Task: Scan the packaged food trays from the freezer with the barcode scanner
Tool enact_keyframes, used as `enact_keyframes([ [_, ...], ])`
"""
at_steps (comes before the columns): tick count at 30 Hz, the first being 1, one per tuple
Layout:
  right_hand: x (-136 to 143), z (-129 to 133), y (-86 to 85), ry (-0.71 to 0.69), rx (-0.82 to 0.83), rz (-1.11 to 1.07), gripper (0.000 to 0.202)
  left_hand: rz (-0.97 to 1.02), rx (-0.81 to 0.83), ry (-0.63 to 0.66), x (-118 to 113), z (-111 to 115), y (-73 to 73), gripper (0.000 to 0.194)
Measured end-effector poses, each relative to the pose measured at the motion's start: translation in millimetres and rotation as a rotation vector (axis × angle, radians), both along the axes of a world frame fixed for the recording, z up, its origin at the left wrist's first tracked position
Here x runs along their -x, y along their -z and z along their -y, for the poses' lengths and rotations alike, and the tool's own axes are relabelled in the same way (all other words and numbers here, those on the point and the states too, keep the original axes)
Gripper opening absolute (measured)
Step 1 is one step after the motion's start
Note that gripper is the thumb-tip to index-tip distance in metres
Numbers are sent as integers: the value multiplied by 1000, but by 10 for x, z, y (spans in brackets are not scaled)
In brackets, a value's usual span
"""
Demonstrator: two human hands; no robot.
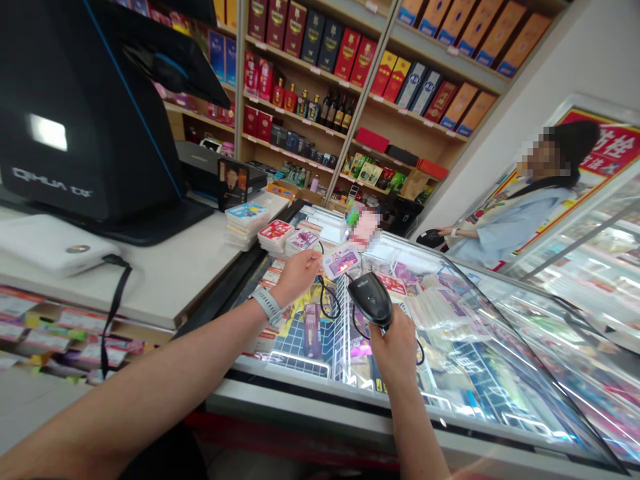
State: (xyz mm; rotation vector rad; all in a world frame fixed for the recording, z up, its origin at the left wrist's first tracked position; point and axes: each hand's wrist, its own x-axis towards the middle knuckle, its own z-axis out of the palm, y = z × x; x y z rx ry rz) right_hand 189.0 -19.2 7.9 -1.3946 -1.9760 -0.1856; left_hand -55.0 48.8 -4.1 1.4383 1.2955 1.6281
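Note:
Pinched in the fingers of my left hand [297, 275] is a small flat plastic package [341, 261] with a purple and white label, held up above the glass top. My right hand [395, 340] grips a black barcode scanner [371, 299] by its handle, its head close to the package. The scanner's dark cable [327, 303] loops over the glass. Just beyond my left hand stand stacks of similar flat packs, one with red labels [275, 233], another with purple labels [302, 241] and a taller one with a blue top [247, 215].
Below me lies a glass-topped freezer [310, 393] with wire baskets of packaged goods. A black register screen [80, 113] and a white device [55, 243] occupy the left counter [165, 287]. Clear plastic bags [445, 303] lie to the right. Beyond the freezer stands a person [530, 207]; bottle shelves line the back.

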Motion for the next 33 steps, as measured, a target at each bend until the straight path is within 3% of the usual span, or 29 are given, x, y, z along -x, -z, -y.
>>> enact_keyframes([
  [33, 23, -10, -17, -73, -34, 12, 18, -77, -29, -5, 32, -15, -4, 25],
])
